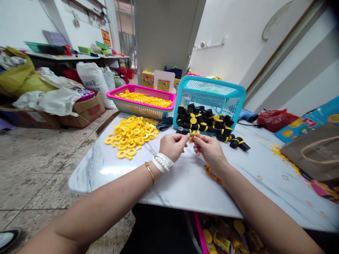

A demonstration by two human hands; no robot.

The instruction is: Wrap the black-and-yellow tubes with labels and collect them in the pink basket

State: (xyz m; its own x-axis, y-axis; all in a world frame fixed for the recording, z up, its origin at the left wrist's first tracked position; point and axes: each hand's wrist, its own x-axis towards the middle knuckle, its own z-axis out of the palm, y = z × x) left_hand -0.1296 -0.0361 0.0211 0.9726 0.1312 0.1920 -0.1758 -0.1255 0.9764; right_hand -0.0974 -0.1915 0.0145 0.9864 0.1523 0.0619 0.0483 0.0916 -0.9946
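Between the fingertips of both hands is a small yellow printed piece (194,134), perhaps a sticker; its exact kind is too small to make out. My left hand (172,147) pinches its left side, and my right hand (209,151) pinches its right side. Just beyond the fingers lie black cylinders with yellow bands (209,127), spilling from a tipped blue basket (212,83). Several colourful printed pieces (212,174) rest on the table by my right wrist. Left of my hands spreads a pile of flat yellow ring-shaped parts (132,134).
A pink basket (112,94) full of yellow parts stands behind the pile, on the marble-patterned table (174,187). To the right are a brown bag (315,151) and a red plastic bag (277,120). Below the table edge sits a container of wrapped items (227,234).
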